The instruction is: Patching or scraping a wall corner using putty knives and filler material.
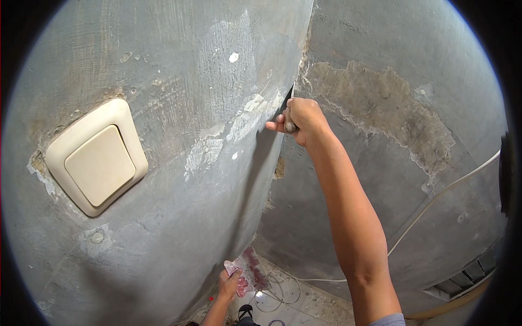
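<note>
Near rough grey plaster (179, 228), right fingers (275, 126) grip a rounded handle (291, 126).

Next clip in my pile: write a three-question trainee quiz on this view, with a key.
1. Multiple choice. Which hand shows higher in the view, over the line where the grey left wall meets the grey right wall?
a) left
b) right
c) neither
2. True or false: the cream wall switch is on the right wall.
3. Short answer. What colour are the stains on the flat-bladed tool in the left hand?

Key:
1. b. The right hand is there, gripping a tool handle.
2. False. The cream wall switch is on the left wall.
3. Pinkish red.
</note>
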Demonstrator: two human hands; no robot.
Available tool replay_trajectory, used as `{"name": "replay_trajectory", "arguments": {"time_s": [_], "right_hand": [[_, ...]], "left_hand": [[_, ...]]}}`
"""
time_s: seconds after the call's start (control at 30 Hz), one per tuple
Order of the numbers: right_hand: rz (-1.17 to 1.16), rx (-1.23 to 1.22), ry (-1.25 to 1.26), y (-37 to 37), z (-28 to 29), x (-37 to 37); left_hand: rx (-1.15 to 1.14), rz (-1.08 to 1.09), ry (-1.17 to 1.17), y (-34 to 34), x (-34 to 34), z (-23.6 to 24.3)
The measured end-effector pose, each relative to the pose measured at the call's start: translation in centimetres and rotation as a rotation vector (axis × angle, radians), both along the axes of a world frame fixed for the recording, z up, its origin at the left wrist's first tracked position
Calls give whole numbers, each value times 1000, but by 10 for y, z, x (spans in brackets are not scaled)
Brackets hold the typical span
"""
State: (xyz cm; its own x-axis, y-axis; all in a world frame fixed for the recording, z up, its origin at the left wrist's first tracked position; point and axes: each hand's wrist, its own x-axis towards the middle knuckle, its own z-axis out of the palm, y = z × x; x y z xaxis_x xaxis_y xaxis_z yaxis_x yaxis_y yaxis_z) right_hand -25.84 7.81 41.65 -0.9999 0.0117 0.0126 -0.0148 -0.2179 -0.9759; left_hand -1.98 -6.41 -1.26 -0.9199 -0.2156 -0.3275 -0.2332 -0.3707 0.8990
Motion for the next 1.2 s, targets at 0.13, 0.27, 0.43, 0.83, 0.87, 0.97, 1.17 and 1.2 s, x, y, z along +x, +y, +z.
{"name": "replay_trajectory", "arguments": {"time_s": [0.13, 0.27, 0.43, 0.83, 0.87, 0.97, 1.17, 1.2], "right_hand": [[24, 76, -9, -8, -1, -4], [134, 65, 31, 19, -13, -12], [153, 20, 70, 57, -17, 20], [154, 141, 25, 60, 4, -2], [195, 105, 20, 72, 5, -5], [202, 77, 42, 88, 8, -2], [179, 164, 14, 65, 10, -3], [177, 162, 9, 72, 7, -2]], "left_hand": [[21, 14, 43, -6, 0, 4], [63, 5, 11, -8, 3, 17], [23, 6, -35, -20, 14, 28], [33, 35, -6, -21, 14, 29], [31, 32, -9, -21, 14, 28], [8, 23, -30, -17, 7, 27], [81, -1, 14, -1, -2, 45], [63, 9, 16, 2, -4, 47]]}}
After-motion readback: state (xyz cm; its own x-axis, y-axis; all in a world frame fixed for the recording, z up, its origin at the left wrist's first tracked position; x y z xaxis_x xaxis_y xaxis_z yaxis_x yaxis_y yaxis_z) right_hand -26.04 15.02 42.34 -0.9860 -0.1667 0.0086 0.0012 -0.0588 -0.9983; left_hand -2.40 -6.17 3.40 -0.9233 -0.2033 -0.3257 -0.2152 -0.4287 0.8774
